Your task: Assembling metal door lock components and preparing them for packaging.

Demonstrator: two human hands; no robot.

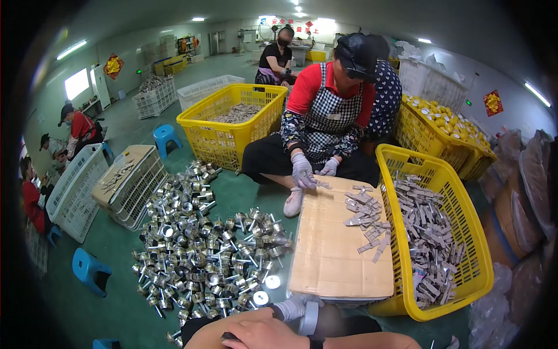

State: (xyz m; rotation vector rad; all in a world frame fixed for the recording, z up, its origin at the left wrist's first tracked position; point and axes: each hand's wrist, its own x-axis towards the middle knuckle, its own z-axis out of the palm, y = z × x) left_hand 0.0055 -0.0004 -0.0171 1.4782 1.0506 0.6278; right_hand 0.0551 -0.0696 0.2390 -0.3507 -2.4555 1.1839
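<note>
My left hand (292,306), in a pale knitted glove, is at the near edge of the cardboard-topped work surface (331,256). Its fingers curl beside a smooth pale grey piece (309,319), whose kind I cannot make out. My bare right hand (264,335) crosses over my left forearm, with a dark band on its wrist. Its fingers close near a small black object (231,336), partly hidden. Across the board, a co-worker's gloved hand (303,171) holds a flat metal piece (322,184). More flat metal clip-like pieces (363,209) lie along the board's right side.
A heap of metal cups with stems (203,250) covers the floor at left. A yellow crate (487,273) of flat metal pieces stands close at right; another yellow crate (232,136) is farther back. Blue stools (90,272), pale crates (72,198) and other people surround the area.
</note>
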